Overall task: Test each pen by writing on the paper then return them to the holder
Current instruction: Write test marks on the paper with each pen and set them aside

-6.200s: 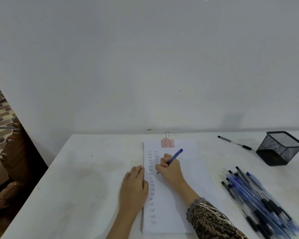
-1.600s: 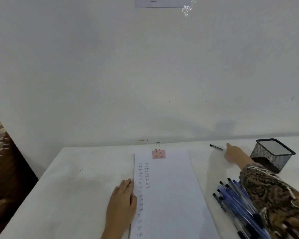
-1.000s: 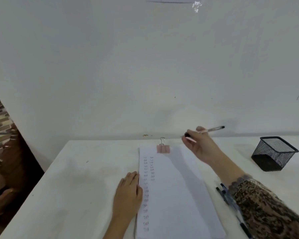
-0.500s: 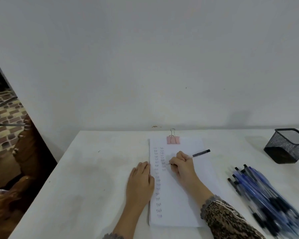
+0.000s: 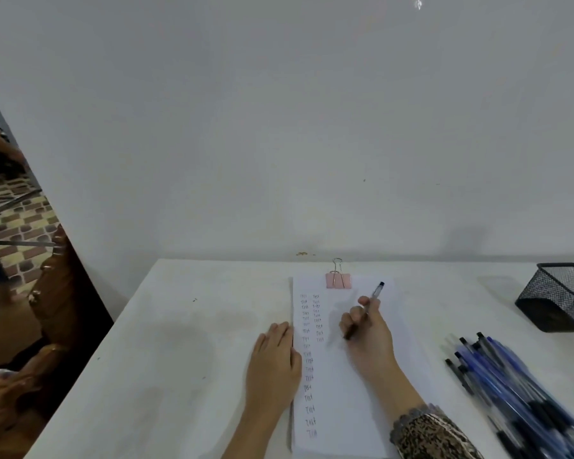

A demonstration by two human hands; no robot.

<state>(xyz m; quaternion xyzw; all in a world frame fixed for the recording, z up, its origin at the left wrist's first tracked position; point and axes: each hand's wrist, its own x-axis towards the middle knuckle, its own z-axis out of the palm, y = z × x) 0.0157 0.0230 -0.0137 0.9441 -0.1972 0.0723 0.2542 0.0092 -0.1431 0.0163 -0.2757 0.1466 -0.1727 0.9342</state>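
A white sheet of paper (image 5: 352,402) lies on the table, clipped at the top by a pink binder clip (image 5: 338,279), with two columns of small handwritten words down its left side. My right hand (image 5: 368,339) grips a black-capped pen (image 5: 375,294) in a writing hold, its tip down on the paper beside the second column. My left hand (image 5: 274,359) lies flat, fingers straight, on the paper's left edge. A black mesh holder (image 5: 559,296) stands at the right, apparently with no pens in it. Several blue and black pens (image 5: 511,392) lie in a pile at the right.
The white table (image 5: 179,359) meets a plain white wall at the back. Dark wooden furniture (image 5: 47,313) stands off the table's left edge, beyond it a brick-patterned floor. A person's arm shows at the far left edge.
My right hand put down the blue pen, reached to the far right, picked up the black-capped pen lying by the holder and brought it to the paper. It has since moved slightly down the column.
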